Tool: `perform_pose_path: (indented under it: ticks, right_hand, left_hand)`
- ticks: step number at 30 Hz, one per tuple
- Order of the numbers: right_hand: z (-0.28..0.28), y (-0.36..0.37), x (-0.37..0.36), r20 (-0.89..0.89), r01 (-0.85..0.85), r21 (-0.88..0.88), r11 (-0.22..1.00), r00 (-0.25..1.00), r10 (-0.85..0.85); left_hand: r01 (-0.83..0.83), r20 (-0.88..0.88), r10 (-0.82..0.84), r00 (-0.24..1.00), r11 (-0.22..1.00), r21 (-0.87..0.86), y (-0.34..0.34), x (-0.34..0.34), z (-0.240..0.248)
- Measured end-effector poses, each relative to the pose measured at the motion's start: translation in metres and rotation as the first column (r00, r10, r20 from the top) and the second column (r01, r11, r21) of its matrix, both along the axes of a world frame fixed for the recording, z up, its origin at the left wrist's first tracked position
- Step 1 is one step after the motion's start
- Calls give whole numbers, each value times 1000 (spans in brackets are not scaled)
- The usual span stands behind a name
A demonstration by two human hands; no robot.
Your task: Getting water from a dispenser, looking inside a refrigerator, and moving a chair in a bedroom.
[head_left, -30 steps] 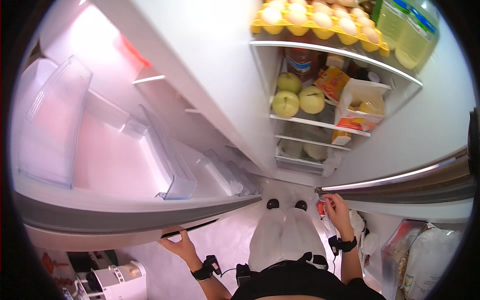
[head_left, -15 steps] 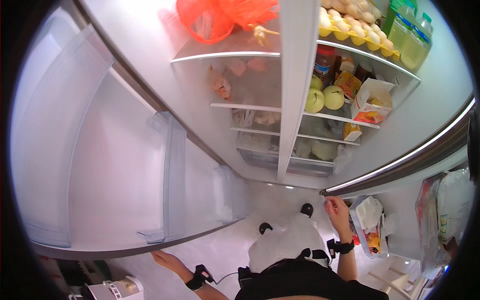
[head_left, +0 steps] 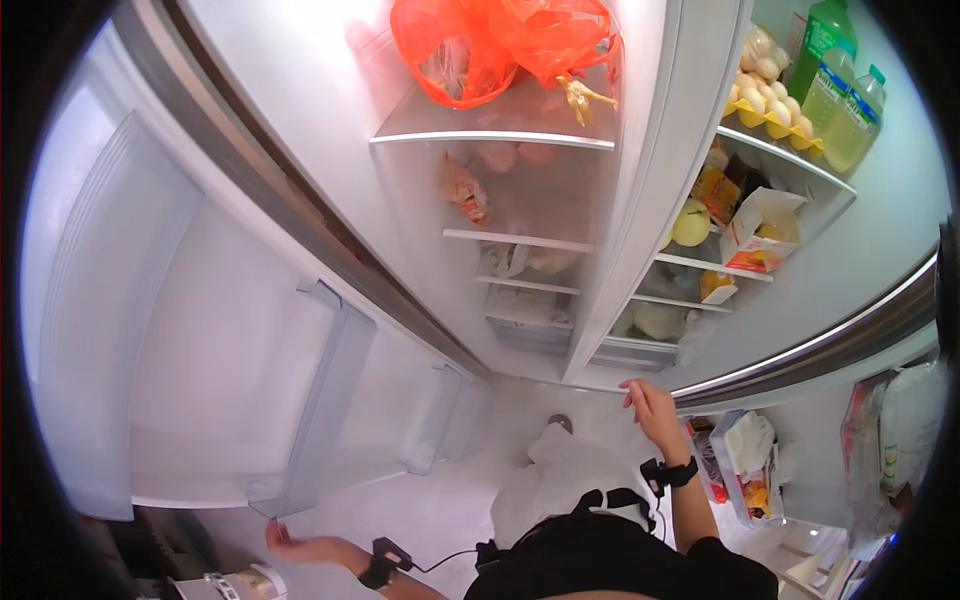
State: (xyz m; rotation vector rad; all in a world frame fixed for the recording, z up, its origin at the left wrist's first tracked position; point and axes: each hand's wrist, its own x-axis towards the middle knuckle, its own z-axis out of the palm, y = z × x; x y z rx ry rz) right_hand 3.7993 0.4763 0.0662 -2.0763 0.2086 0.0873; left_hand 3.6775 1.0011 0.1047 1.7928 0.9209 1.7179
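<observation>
Left fridge door (head_left: 225,400) stands open at the fridge's (head_left: 650,200) left edge. Red bags (head_left: 550,40) sit by the upper shelf's (head_left: 495,141) front edge. Legs (head_left: 565,480) stand on floor (head_left: 615,450) between both doors. Left hand (head_left: 302,547) is by the left door's near edge; I can't tell if it grips. Right hand (head_left: 652,410), loosely curled, empty, is near the right door (head_left: 820,440).

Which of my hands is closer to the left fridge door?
Left. Your left hand is beside the edge of the left fridge door; contact is unclear. Your right hand is well away, toward the right door.
</observation>
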Motion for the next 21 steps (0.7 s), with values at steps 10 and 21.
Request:
perform_pose_path:
  ticks: [10,21]
  right_hand:
    - [-8,-4,54,131,-97,-93,991,985,109]
    - [10,-7,40,6,27,203,979,1000,-29]
  left_hand:
    - [897,-679,-634,371,434,85,-148,107,51]
    - [987,-867,-493,65,157,-16,-193,206,67]
